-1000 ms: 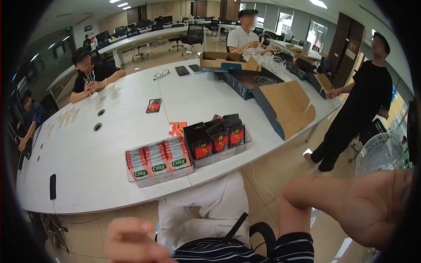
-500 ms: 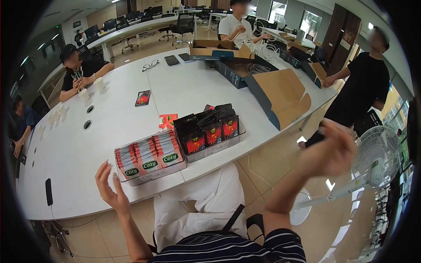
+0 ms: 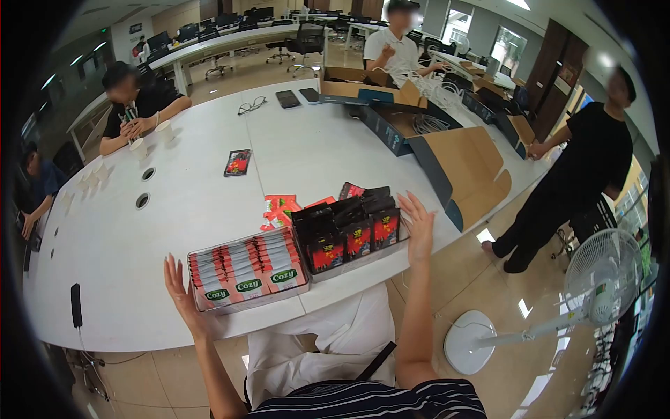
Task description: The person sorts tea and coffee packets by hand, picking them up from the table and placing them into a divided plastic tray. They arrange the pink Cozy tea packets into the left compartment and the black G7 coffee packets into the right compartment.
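On the near edge of the white table stand two clear bins side by side. The left bin point(image 3: 259, 302) is packed with rows of pink-and-white Cozy sachets point(image 3: 249, 274). Black-and-red sachets point(image 3: 357, 241) fill the right bin point(image 3: 356, 262). My left hand point(image 3: 183, 293) lies along the left bin's outer side, fingers stretched out. At the far right end of the other bin is my right hand point(image 3: 419, 223), its fingers spread beside the black sachets. Loose red sachets point(image 3: 280, 206) lie behind the bins, and a black-and-red packet point(image 3: 238, 163) rests farther back.
Opened cardboard boxes point(image 3: 460, 171) with cables spread over the table's right side. Glasses point(image 3: 252, 105) and phones point(image 3: 287, 99) lie at the back. Paper cups point(image 3: 138, 149) stand near a seated person point(image 3: 132, 108). A person in black point(image 3: 586, 160) stands right, behind a fan point(image 3: 604, 276).
My right hand has come down from the raised position at right to the right bin's end. My left hand has moved close against the left bin. The view has shifted slightly.
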Demonstrator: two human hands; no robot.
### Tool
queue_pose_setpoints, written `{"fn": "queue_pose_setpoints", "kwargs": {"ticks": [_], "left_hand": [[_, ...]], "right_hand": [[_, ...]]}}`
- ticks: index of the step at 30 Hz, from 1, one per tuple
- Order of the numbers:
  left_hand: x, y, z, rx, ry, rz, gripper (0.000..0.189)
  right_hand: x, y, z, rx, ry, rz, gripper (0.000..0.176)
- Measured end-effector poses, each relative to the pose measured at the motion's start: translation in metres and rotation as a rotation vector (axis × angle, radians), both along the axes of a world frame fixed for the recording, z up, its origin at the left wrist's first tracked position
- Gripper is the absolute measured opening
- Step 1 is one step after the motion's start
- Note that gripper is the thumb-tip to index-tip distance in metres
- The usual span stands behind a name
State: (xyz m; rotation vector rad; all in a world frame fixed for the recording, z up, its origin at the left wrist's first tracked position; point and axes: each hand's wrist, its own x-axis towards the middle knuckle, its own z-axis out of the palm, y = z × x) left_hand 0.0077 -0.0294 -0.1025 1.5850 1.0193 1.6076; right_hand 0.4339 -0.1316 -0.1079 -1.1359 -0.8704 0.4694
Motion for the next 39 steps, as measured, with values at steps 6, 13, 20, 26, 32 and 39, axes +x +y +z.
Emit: {"fn": "queue_pose_setpoints", "kwargs": {"ticks": [6, 13, 20, 26, 32, 39], "left_hand": [[0.004, 0.006, 0.002, -0.064, 0.038, -0.106, 0.093], [0.001, 0.005, 0.005, -0.093, 0.085, -0.059, 0.105], [-0.002, 0.002, 0.007, 0.018, -0.115, 0.192, 0.048], [-0.013, -0.001, -0.006, 0.055, -0.190, 0.356, 0.036], [-0.010, -0.007, -0.003, 0.051, -0.172, 0.476, 0.024], [-0.012, -0.007, -0.003, -0.014, -0.203, 0.524, 0.022]], "right_hand": [[0.017, 0.002, -0.021, 0.038, 0.111, -0.056, 0.079], [0.006, 0.005, -0.010, -0.044, 0.061, -0.213, 0.061], [-0.002, 0.004, -0.002, -0.079, 0.004, -0.229, 0.053], [-0.002, 0.005, -0.005, -0.083, -0.047, -0.178, 0.041], [0.008, 0.004, -0.019, -0.075, 0.009, -0.160, 0.039], [0.021, 0.014, 0.032, -0.272, -0.203, -0.244, 0.035]]}}
